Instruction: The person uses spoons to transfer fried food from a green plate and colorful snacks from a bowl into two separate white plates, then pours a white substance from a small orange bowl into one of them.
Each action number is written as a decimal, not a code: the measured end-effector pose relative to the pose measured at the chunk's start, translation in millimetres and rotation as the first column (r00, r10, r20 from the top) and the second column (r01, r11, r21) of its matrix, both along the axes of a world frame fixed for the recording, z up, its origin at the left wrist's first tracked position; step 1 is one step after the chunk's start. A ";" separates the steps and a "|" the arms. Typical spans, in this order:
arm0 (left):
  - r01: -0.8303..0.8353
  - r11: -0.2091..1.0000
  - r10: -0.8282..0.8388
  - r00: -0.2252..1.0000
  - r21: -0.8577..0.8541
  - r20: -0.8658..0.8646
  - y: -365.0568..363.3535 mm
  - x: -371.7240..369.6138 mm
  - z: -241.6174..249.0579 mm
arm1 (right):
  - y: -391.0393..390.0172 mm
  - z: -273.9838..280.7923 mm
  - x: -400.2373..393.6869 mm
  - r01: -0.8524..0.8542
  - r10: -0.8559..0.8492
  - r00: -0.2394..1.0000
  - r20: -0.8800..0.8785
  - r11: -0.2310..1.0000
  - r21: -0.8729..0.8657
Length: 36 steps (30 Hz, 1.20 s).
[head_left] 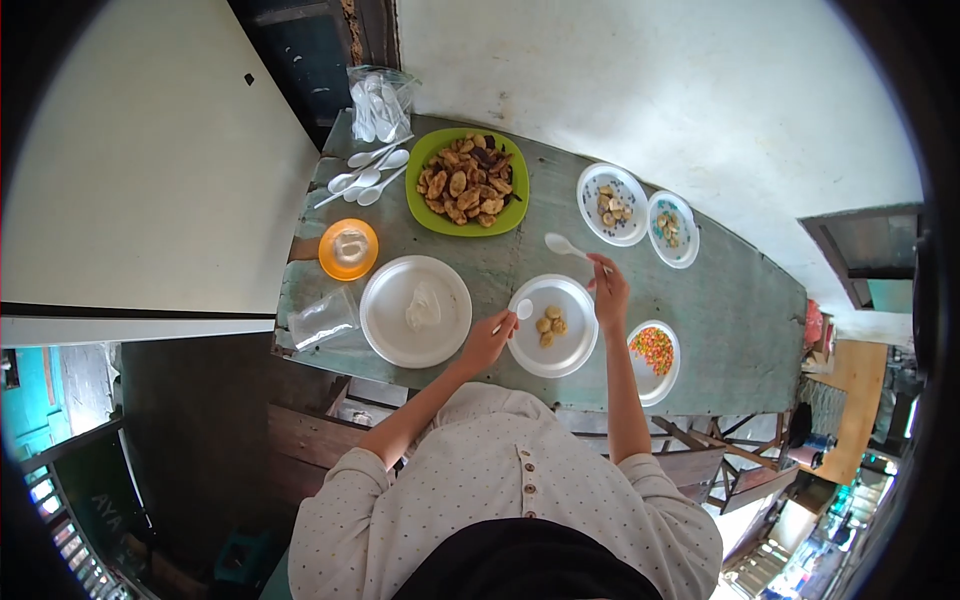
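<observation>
My left hand (pixel 487 341) is closed on a white plastic spoon (pixel 525 309), whose bowl hangs over the left side of a white plate (pixel 572 362). Several small tan round food pieces (pixel 551 326) lie on that plate. To the plate's upper right, my right hand (pixel 611 295) grips another white plastic spoon (pixel 562 244), its bowl pointing up and left. Left of my left hand stands a larger white plate (pixel 385 335) with a pale, translucent piece (pixel 423 308) on it. Near my right forearm is a small white plate (pixel 655 391) of colourful bits (pixel 653 350).
A green plate (pixel 467 230) of fried food stands at the back. Two patterned plates (pixel 622 236) with food pieces are at the back right. Loose white spoons (pixel 368 180), a bag of spoons (pixel 377 108), an orange bowl (pixel 349 272) and a clear plastic bag (pixel 325 318) are at the left.
</observation>
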<state>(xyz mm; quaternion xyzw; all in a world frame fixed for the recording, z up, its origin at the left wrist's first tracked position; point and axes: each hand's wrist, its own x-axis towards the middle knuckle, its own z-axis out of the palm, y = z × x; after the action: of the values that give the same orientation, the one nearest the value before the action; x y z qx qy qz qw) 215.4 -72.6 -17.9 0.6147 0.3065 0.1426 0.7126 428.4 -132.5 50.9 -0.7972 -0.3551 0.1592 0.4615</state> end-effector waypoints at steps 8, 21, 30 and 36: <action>-0.156 0.981 0.163 0.985 -0.114 0.052 36.8 11.3 18.7 | 174.5 -26.5 36.7 -0.169 0.174 0.984 -0.033 0.980 0.108; -0.284 0.930 0.294 0.956 -0.231 0.006 80.5 9.8 11.9 | 240.2 -115.3 91.4 0.024 0.095 0.824 -0.558 0.979 0.202; -0.271 0.924 0.300 0.951 -0.270 0.070 86.1 16.2 18.4 | 237.8 -134.7 91.4 0.014 0.115 0.636 -0.763 0.987 0.160; -0.281 0.930 0.297 0.954 -0.239 0.036 85.2 6.8 17.0 | 214.9 -116.1 91.0 0.099 0.155 0.584 -0.796 0.961 0.260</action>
<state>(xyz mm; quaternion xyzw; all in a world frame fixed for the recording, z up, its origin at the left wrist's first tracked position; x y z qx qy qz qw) 222.2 12.6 -0.9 0.4703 0.3824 0.2313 0.7610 519.4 82.3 -65.1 -0.5583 -0.1370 0.4611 0.6760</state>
